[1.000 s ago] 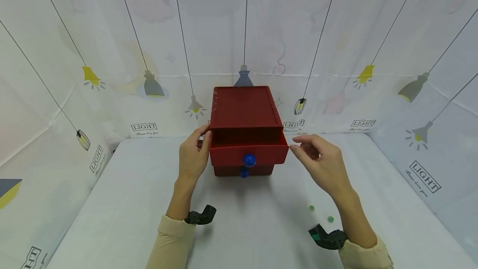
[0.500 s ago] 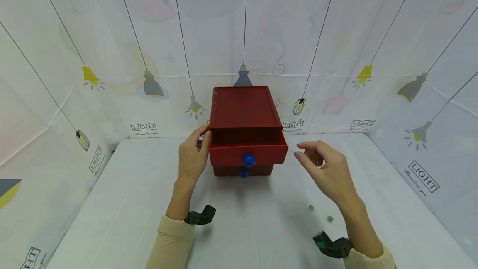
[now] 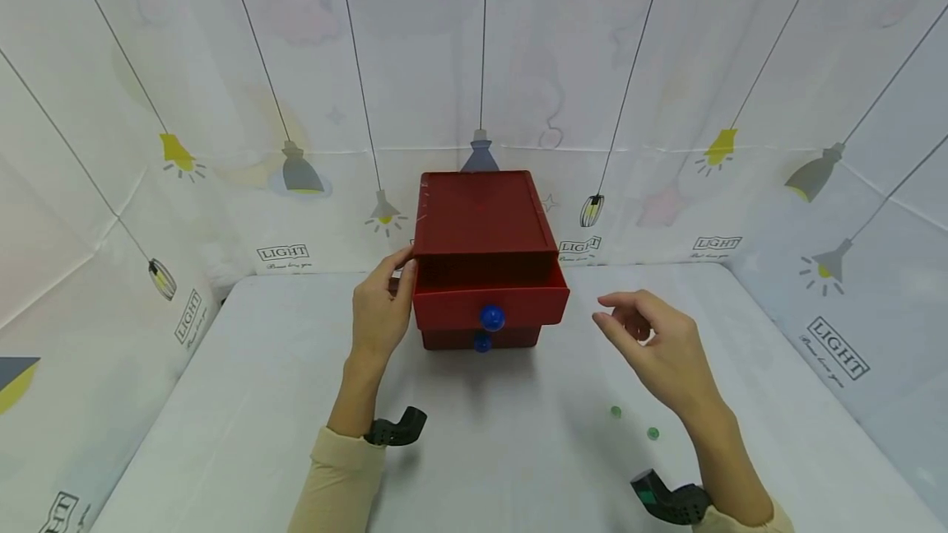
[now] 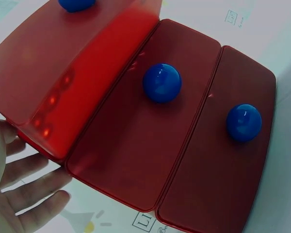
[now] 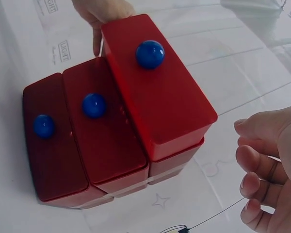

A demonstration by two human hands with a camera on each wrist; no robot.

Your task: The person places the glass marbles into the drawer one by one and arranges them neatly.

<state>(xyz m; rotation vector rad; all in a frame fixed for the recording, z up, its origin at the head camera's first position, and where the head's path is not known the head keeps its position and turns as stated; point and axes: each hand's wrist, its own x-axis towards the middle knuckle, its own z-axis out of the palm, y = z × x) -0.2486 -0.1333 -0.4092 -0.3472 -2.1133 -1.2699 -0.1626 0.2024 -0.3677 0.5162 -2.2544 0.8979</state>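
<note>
Red drawer box (image 3: 483, 257) looks stiff and light; pull by its blue knob (image 3: 492, 318). Left hand (image 3: 379, 315) steadies its side, fingers straight; right hand (image 3: 662, 349) hovers loose, empty.

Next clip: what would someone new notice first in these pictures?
A red drawer box stands at the back middle of the white table, its top drawer pulled out, with blue knobs on the drawer fronts. The left hand rests against the box's left side, while the right hand hovers apart to its right, holding nothing. Two small green beads lie on the table below the right hand.
</note>
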